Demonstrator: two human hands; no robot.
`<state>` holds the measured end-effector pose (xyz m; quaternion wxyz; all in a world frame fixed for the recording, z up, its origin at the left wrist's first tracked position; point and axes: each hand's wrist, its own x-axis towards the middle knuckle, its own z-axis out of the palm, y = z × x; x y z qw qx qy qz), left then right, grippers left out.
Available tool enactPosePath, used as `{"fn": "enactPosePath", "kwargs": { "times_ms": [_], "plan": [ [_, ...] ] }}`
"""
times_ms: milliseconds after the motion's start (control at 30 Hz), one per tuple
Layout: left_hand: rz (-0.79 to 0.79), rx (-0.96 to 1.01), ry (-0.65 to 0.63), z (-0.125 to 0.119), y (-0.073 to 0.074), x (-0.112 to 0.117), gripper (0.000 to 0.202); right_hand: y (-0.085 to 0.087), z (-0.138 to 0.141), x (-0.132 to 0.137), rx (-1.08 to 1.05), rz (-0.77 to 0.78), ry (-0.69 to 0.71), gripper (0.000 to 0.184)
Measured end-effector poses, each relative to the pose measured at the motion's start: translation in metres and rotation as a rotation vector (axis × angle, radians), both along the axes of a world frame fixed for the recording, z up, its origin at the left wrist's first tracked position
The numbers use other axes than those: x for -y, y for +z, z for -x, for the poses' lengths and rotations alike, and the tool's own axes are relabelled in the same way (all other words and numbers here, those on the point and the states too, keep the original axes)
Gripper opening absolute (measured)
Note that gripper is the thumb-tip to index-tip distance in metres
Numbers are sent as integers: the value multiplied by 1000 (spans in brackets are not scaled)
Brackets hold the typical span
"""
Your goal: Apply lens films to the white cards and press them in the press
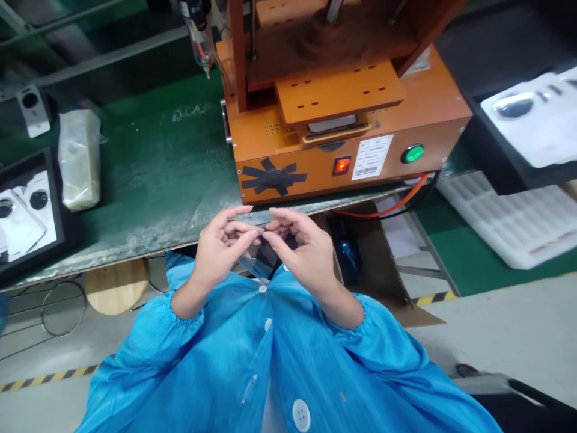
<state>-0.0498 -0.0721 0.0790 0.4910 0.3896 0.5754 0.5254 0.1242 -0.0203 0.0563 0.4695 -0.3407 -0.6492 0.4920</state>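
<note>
My left hand (220,243) and my right hand (301,243) meet in front of my chest, just off the bench's front edge. Thumb and fingers of each are pinched together, and the fingertips nearly touch. Whatever they grip is small and mostly hidden. A bluish see-through piece, like clear film (256,266), shows just below the fingers; whether it hangs from them I cannot tell. Beyond my hands stands an orange press machine (315,162) with a lit red switch (342,165), a green button (412,154) and black tape on its front.
On the green bench (148,174) lie a plastic-wrapped block (80,159) and a black tray (67,231) with white plates. Another black tray (509,171) sits at right above a white slotted tray (518,222). A cardboard box (383,264) stands below, near a wooden stool (116,285).
</note>
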Motion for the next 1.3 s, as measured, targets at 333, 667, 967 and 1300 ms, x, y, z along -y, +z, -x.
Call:
{"fn": "enactPosePath", "kwargs": {
  "times_ms": [333,667,967,1300],
  "plan": [
    [-20,4,121,12,-1,8,42,11,16,-8,64,-44,52,26],
    [-138,-279,130,17,-8,17,17,14,19,-11,153,-368,93,25],
    [-219,-543,176,19,-4,16,24,14,16,-8,167,-358,96,17],
    [549,249,-334,-21,-34,8,61,-39,-46,23,307,-693,-53,19]
  ]
}}
